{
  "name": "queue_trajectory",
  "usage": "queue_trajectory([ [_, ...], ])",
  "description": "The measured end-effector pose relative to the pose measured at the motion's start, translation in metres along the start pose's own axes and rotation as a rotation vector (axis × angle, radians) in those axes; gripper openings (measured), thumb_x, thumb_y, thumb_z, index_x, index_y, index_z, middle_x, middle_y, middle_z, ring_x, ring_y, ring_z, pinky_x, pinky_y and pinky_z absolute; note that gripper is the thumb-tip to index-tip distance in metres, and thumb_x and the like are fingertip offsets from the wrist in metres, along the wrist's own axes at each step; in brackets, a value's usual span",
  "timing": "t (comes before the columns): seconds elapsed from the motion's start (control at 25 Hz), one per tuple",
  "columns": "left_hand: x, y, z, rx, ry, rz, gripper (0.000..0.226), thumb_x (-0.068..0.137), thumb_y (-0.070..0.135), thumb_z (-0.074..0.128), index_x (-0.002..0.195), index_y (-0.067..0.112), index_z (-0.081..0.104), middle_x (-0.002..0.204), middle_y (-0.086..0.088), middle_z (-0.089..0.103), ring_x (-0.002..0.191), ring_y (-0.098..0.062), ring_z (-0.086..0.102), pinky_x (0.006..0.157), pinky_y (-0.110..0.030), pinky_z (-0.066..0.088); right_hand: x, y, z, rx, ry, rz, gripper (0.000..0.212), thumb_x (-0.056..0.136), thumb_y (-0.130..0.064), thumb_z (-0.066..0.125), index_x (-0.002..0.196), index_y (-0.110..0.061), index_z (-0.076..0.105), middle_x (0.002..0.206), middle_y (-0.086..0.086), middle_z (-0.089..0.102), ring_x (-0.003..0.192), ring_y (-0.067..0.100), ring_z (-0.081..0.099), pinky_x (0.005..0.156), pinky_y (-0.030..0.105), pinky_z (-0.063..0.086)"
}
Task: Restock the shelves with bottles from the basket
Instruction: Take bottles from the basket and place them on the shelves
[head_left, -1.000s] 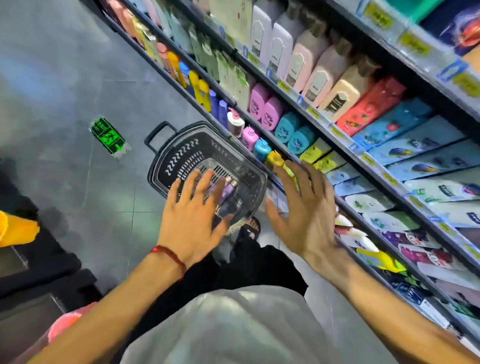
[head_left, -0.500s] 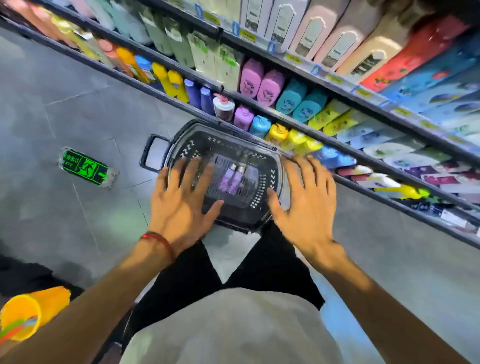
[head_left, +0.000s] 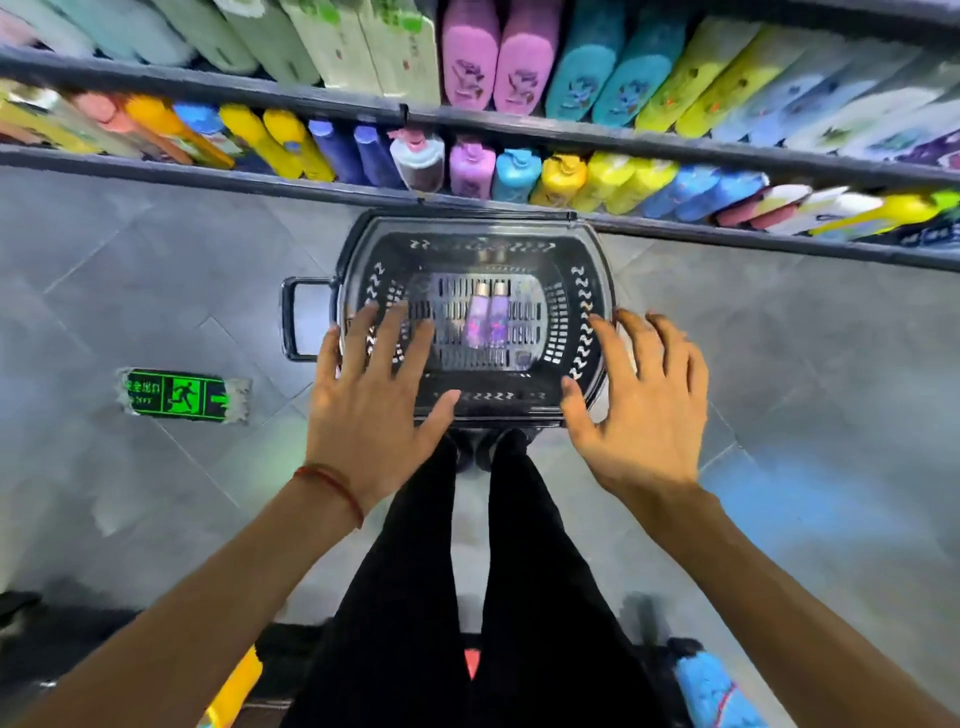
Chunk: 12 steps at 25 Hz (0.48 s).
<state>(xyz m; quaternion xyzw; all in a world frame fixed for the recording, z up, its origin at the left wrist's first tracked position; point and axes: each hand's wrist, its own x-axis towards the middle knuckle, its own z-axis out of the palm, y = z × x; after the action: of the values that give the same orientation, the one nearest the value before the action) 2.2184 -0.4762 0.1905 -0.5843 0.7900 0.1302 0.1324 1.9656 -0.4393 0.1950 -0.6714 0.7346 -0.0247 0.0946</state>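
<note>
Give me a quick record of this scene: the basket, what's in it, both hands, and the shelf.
basket: black, on the floor in front of the bottom shelf
contents: two purple bottles lying side by side
left hand: open, fingers spread over the basket, holding nothing
right hand: open, by the basket's right rim, holding nothing
bottom shelf: row of coloured bottles

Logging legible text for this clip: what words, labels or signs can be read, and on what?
"安全出口": green floor sticker, beside a running figure and arrow; smaller line beneath blurred.
Purple bottles in basket: labels blurred, unreadable.
Shelf bottles: labels blurred, unreadable.
</note>
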Motion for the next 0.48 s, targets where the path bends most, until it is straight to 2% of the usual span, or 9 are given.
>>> queue_trajectory([
  [0.16, 0.035, 0.001, 0.055, 0.002, 0.005, 0.041, 0.070, 0.096, 0.062, 0.038, 0.152, 0.020, 0.039, 0.160, -0.011, 0.037, 0.150, -0.036, 0.027, 0.121, -0.056, 0.026, 0.015, 0.014, 0.068, -0.014, -0.014, -0.050, 0.060, 0.093, -0.046, 0.056, 0.144, -0.013, 0.057, 0.146, 0.010, 0.057, 0.140, 0.036, 0.045, 0.118, 0.054, 0.033],
  [0.32, 0.085, -0.001, 0.151, -0.038, 0.013, -0.004, 0.067, 0.098, 0.057, 0.047, 0.153, 0.020, 0.038, 0.160, -0.011, 0.036, 0.149, -0.037, 0.028, 0.120, -0.056, 0.028, 0.036, 0.038, 0.178, 0.003, 0.002, -0.086, 0.055, 0.094, -0.041, 0.059, 0.140, -0.009, 0.061, 0.144, 0.012, 0.060, 0.138, 0.036, 0.049, 0.116, 0.053, 0.037],
  [0.48, 0.130, 0.002, 0.245, -0.037, -0.024, 0.050, 0.071, 0.097, 0.057, 0.049, 0.155, 0.019, 0.035, 0.161, -0.010, 0.033, 0.150, -0.036, 0.025, 0.121, -0.057, 0.026, 0.057, 0.052, 0.274, 0.019, -0.085, 0.016, 0.063, 0.091, -0.048, 0.057, 0.145, -0.015, 0.055, 0.147, 0.007, 0.057, 0.143, 0.032, 0.044, 0.118, 0.050, 0.035],
])
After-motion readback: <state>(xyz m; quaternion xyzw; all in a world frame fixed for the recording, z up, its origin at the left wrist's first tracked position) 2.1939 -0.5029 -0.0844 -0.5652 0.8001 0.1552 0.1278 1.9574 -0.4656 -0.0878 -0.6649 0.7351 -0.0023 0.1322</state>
